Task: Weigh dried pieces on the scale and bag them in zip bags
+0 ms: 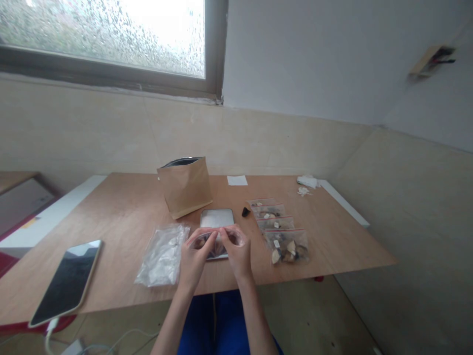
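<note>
Holding a small clear bag (216, 241) between both hands, you have it just above the near middle of the tabletop (121, 217), over the near end of a flat silver tray (217, 217). Your left hand (194, 256) pinches the bag's left part, the fingers (207, 240) pressed together on its top edge. Your right hand (238, 251) pinches the right part the same way, fingers closed on the plastic. The two hands nearly meet at the bag's middle. Dark pieces show through the plastic, but you cannot tell what they are.

Just left of your left hand lies a heap of empty clear bags (162, 254). Farther left, at the near left edge of the tabletop, a phone (68, 281) lies face up with a white cable at its near end. Beyond the tray stands a brown paper pouch (185, 186), upright and open at the top. To the right of the tray a row of filled bags with red zip strips (279, 229) runs from far to near, overlapping one another; a small dark piece (245, 212) lies just left of the row's far end. A white slip of paper (237, 180) lies at the far edge, and white scraps (306, 183) at the far right corner.
</note>
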`<state>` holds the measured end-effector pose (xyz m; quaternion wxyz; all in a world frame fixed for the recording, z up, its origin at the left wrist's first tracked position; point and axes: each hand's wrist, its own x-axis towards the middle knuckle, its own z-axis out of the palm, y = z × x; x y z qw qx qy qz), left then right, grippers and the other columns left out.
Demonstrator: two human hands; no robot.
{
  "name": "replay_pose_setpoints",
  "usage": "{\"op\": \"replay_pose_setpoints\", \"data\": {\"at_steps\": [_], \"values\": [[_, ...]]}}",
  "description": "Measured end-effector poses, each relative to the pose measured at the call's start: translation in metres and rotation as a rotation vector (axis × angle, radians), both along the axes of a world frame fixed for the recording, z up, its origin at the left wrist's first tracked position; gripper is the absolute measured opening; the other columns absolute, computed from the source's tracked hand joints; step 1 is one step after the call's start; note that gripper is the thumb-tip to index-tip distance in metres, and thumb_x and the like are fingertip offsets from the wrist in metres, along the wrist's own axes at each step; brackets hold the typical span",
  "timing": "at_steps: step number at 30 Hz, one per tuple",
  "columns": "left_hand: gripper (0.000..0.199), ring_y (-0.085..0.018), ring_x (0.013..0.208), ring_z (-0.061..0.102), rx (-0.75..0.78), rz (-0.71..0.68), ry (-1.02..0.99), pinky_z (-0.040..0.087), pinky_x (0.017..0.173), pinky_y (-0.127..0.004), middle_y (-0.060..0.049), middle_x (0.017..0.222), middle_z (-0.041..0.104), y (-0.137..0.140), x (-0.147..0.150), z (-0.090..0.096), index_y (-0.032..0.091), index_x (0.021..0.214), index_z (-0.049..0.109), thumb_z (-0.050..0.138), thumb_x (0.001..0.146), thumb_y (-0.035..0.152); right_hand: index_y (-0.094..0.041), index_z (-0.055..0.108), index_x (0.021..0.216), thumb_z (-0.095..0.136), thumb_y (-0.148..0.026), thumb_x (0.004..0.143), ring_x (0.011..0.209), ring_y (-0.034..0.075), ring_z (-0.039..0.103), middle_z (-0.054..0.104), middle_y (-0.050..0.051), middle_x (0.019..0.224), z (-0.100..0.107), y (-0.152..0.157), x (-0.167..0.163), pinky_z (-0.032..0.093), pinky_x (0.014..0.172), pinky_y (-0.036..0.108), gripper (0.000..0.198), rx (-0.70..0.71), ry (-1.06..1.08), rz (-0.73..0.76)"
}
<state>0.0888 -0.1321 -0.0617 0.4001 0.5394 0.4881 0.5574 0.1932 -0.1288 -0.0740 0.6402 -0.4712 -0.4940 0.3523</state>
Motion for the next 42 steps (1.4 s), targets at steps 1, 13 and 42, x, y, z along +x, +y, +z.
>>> {"op": "replay_pose_setpoints", "data": {"at_steps": [1, 13, 42], "values": [[0.022, -0.016, 0.069, 0.061, 0.003, 0.032, 0.002, 0.049, 0.062, -0.024, -0.003, 0.074, 0.067, 0.000, 0.000, 0.000, 0.017, 0.077, 0.066, 0.062, 0.073, 0.038, -0.017, 0.063, 0.073, 0.059, -0.036, 0.079, 0.071, 0.015, 0.059, 0.062, 0.003, 0.073, -0.001, 0.001, 0.000, 0.049, 0.069, 0.026, 0.020, 0.011, -0.020, 0.011], [0.044, -0.016, 0.051, 0.059, -0.339, 0.187, -0.292, 0.045, 0.046, -0.025, -0.002, 0.055, 0.063, 0.024, -0.039, -0.013, 0.013, 0.071, 0.064, 0.055, 0.068, 0.056, -0.009, 0.061, 0.104, 0.040, -0.002, 0.076, 0.111, 0.022, 0.049, 0.059, 0.017, 0.113, -0.057, 0.092, 0.083, 0.033, 0.099, 0.037, 0.036, -0.172, -0.832, -0.086], [0.037, -0.025, 0.133, 0.024, 0.111, 0.048, 0.241, 0.019, 0.108, -0.043, -0.021, 0.136, 0.036, 0.129, 0.135, -0.074, 0.010, 0.112, 0.050, 0.051, 0.079, 0.027, -0.014, 0.063, 0.088, 0.076, -0.036, 0.055, 0.083, 0.021, 0.066, 0.070, 0.011, 0.092, -0.031, -0.013, 0.150, 0.052, 0.074, 0.032, 0.042, -0.107, 0.309, -0.588]]}}
